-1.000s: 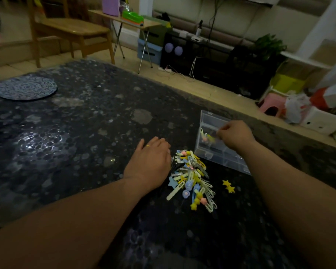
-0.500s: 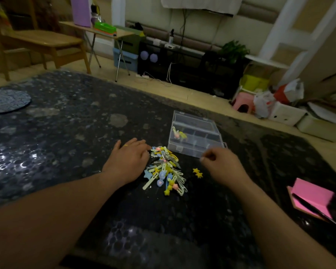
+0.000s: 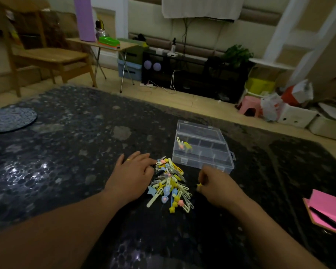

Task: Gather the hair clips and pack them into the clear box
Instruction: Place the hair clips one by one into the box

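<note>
Dark table (image 3: pixel 66 152), left hand (image 3: pixel 132 177) flat against clip pile (image 3: pixel 171 185), right hand (image 3: pixel 219 189) pinching yellow star clip (image 3: pixel 199 184).

Dark speckled table (image 3: pixel 76 148): hair clip pile (image 3: pixel 170 185), clear box (image 3: pixel 203 165) just behind; round mat (image 3: pixel 10 121) far left, pink notepad (image 3: pixel 330 208) right.

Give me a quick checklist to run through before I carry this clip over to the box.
1. Clear box open: ok, its lid lies back behind it.
2. Right hand has a clip: ok, it pinches a yellow star clip.
3. Grip secure: cannot tell, most of that clip is hidden.
4. Room in the box: ok, only the leftmost compartment holds a few packed clips.
5. Pile of clips kept together: ok, the left hand rests against its side.
</note>
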`<state>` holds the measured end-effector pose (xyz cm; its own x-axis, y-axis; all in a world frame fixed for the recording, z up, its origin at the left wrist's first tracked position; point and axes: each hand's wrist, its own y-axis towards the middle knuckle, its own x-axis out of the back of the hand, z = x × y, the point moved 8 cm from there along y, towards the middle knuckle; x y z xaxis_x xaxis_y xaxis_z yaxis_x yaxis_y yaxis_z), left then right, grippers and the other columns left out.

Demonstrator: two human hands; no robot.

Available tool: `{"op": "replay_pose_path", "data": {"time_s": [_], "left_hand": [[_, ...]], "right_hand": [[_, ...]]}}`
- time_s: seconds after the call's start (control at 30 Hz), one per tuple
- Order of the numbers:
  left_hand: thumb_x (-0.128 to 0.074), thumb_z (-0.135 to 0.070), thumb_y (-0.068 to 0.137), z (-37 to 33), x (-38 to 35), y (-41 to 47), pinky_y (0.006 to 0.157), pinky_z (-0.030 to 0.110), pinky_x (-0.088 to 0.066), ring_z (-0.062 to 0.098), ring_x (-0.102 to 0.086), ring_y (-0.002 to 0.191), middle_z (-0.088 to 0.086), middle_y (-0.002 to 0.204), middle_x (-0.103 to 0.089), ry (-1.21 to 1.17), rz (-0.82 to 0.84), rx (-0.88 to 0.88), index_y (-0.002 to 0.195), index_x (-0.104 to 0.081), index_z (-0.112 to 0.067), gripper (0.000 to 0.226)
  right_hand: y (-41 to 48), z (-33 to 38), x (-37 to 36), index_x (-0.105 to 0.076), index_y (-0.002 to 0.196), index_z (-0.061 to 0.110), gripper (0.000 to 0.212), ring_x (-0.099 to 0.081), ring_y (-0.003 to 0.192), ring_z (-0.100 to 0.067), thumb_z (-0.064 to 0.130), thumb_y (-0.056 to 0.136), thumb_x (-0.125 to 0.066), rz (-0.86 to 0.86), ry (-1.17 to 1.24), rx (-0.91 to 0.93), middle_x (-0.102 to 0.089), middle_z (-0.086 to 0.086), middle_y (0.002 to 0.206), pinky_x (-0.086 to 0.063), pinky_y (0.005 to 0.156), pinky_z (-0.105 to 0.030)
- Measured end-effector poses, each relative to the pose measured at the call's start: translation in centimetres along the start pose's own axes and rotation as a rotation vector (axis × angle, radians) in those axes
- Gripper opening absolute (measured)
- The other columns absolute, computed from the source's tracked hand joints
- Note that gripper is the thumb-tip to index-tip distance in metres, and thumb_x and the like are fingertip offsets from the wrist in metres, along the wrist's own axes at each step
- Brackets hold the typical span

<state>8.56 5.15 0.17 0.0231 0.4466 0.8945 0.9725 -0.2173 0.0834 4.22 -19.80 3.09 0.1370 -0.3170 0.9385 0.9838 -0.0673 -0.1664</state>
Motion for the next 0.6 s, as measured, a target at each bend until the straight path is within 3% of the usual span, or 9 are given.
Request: {"op": "replay_pose_path", "data": {"time_s": [0.1,0.2,0.3,0.4,0.6], "left_hand": [[-0.028,-0.038,0.108,0.0,0.0,0.1,0.131,0.052,-0.002,0.006,-0.016,0.158,-0.019,0.167,-0.034,0.004,-0.002,0.004,0.149,-0.050,-0.045,0.047],[-0.028,-0.039,0.108,-0.2,0.2,0.0,0.130,0.053,-0.003,0.007,-0.016,0.159,-0.018,0.167,-0.035,0.006,-0.009,-0.009,0.149,-0.049,-0.044,0.046],[-0.028,-0.040,0.108,-0.2,0.2,-0.1,0.130,0.054,-0.003,0.007,-0.017,0.158,-0.018,0.166,-0.036,-0.003,-0.017,-0.012,0.149,-0.050,-0.044,0.046],[-0.029,-0.039,0.108,-0.1,0.3,-0.1,0.130,0.053,-0.002,0.007,-0.017,0.158,-0.018,0.166,-0.036,-0.011,-0.018,-0.011,0.148,-0.051,-0.044,0.046],[-0.026,-0.040,0.108,-0.2,0.3,-0.1,0.130,0.053,-0.002,0.007,-0.015,0.159,-0.017,0.167,-0.034,-0.004,-0.007,-0.014,0.150,-0.048,-0.044,0.047]], "right_hand": [[-0.1,0.0,0.9,-0.061,0.103,0.030,0.017,-0.065,0.092,-0.009,0.028,0.096,-0.077,-0.004,0.116,-0.002,-0.066,0.006,0.101,-0.057,0.081,-0.030],[0.6,0.5,4.0,-0.061,0.104,0.032,0.013,-0.064,0.087,-0.005,0.026,0.101,-0.072,-0.132,0.255,0.009,-0.068,0.006,0.100,-0.047,0.068,-0.022],[3.3,1.0,7.8,-0.063,0.110,0.025,0.010,-0.067,0.091,-0.016,0.024,0.102,-0.070,-0.283,0.394,0.014,-0.069,0.000,0.101,-0.051,0.069,-0.029],[7.4,1.1,9.4,-0.067,0.112,0.017,0.011,-0.068,0.096,-0.025,0.020,0.102,-0.071,-0.312,0.459,0.006,-0.071,-0.005,0.104,-0.057,0.076,-0.040],[14.2,2.5,6.4,-0.072,0.097,0.014,0.006,-0.066,0.082,-0.026,0.018,0.100,-0.074,-0.202,0.220,-0.034,-0.072,-0.010,0.096,-0.057,0.074,-0.044]]}}
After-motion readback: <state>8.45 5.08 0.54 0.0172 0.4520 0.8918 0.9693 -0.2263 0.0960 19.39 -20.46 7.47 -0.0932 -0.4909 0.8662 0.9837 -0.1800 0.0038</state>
